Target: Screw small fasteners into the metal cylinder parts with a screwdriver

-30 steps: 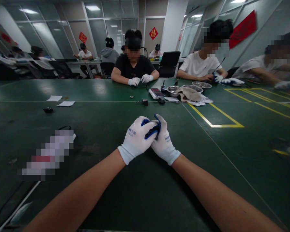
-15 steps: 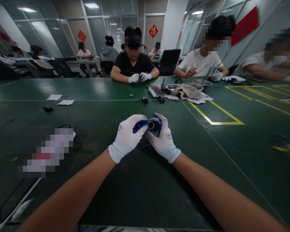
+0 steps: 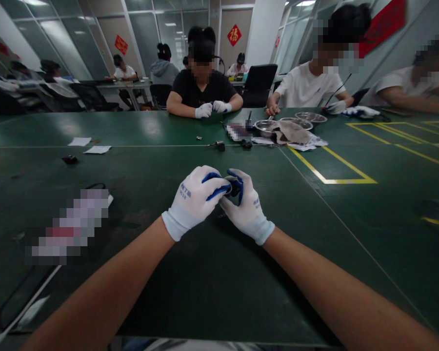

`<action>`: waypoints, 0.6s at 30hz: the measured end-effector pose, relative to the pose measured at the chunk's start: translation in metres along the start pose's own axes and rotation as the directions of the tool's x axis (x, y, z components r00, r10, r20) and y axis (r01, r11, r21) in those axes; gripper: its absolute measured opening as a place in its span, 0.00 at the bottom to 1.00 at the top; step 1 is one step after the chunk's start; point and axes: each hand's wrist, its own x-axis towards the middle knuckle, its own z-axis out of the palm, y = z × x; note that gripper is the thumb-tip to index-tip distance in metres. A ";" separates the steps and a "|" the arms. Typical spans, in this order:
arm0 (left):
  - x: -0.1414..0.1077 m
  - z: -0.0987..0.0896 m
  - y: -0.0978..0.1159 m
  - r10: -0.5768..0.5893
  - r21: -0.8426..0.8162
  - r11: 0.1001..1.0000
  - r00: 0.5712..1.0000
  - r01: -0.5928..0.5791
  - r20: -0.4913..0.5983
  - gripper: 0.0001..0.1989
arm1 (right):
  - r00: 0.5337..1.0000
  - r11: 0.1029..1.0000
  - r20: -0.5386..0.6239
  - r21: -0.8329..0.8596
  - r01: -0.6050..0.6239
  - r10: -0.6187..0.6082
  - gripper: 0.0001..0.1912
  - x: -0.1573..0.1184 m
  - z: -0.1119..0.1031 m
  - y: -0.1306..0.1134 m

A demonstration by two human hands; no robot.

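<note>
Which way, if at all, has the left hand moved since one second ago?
Yes: judged against the fixed yellow tape outline, the left hand has shifted left, farther from the tape.

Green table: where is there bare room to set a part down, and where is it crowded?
Bare: the patch between the right hand and the yellow outline, and the stretch between the two forearms. Crowded: around the metal bowls and cloth.

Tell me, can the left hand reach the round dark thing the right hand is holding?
Yes, it seems so. The left hand has its fingertips at the round dark thing, and the right hand grips from the other side, out of the way.
</note>
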 end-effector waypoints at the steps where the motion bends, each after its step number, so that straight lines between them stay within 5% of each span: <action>1: 0.000 -0.001 0.000 0.005 0.013 1.000 1.000 -0.006 0.013 0.08 | 1.000 1.000 0.000 0.010 0.003 -0.003 0.31 0.000 0.000 0.000; 7: 0.001 -0.007 -0.001 0.044 -0.050 0.998 0.994 -0.039 0.100 0.08 | 1.000 0.999 0.026 0.037 -0.010 0.009 0.31 -0.001 -0.001 -0.001; 13: -0.002 -0.014 0.004 -0.065 -0.225 0.971 0.994 0.082 0.084 0.10 | 0.999 0.999 0.029 0.027 -0.019 0.018 0.30 -0.001 -0.003 -0.004; 18: -0.007 -0.011 0.003 -0.063 -0.173 0.982 0.997 0.070 0.045 0.13 | 1.000 0.999 0.011 0.027 -0.017 0.016 0.30 0.000 -0.003 -0.003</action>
